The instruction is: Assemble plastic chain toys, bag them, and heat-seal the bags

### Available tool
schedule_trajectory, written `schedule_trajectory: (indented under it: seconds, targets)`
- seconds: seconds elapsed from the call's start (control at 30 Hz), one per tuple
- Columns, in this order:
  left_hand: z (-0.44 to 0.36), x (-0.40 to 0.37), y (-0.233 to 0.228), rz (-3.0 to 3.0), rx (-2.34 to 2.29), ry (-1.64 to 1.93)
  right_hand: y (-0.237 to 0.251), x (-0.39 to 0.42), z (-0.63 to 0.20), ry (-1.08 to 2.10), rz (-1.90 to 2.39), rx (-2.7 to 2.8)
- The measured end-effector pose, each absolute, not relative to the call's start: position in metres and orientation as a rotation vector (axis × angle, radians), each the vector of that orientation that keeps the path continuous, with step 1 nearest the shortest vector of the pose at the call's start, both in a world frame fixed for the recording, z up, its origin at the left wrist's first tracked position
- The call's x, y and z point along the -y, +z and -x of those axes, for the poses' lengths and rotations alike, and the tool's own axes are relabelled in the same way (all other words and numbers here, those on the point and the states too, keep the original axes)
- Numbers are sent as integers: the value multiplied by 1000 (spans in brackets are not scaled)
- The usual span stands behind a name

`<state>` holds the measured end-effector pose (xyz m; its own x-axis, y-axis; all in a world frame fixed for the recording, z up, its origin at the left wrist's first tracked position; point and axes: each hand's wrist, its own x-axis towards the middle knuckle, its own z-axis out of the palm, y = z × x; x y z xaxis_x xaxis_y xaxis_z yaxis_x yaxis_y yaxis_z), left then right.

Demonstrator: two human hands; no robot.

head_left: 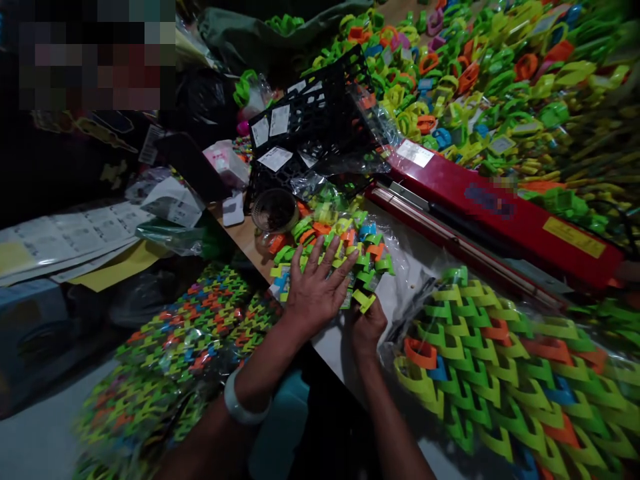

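Observation:
My left hand (317, 290) lies flat with its fingers spread on a group of small plastic band-shaped pieces (370, 257). They are lime, green, orange and blue, set close together, and look like toy watches or bracelets. Part of the group is hidden beneath my palm. At the near right edge of the group, my right hand (369, 328) is closed, gripping a yellow plastic band (364, 301) between thumb and fingers. A clear plastic sheet or bag (395, 250) shows beside the pieces.
A red bag sealer (480, 193) stands behind to the right. Bagged bands (475, 353) lie at right, more bags (185, 340) at left. A black plastic basket (320, 113) and a clear round tub (274, 210) stand beyond my hands. Loose bands (465, 80) are heaped at the back.

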<state>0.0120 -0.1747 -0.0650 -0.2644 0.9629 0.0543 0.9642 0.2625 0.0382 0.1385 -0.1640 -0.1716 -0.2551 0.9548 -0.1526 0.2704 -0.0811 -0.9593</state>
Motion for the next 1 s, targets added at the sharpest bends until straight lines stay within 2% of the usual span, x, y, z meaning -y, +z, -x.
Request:
schedule_trajectory:
  seconds: [0.67,1.0]
  targets:
    - [-13,174,-65,1901,2461,-131,-176,157,-133,1081,1152,1761]
    - [-17,175,-66,1902,2472,-110,-182,164,-134,1127,1290,1711]
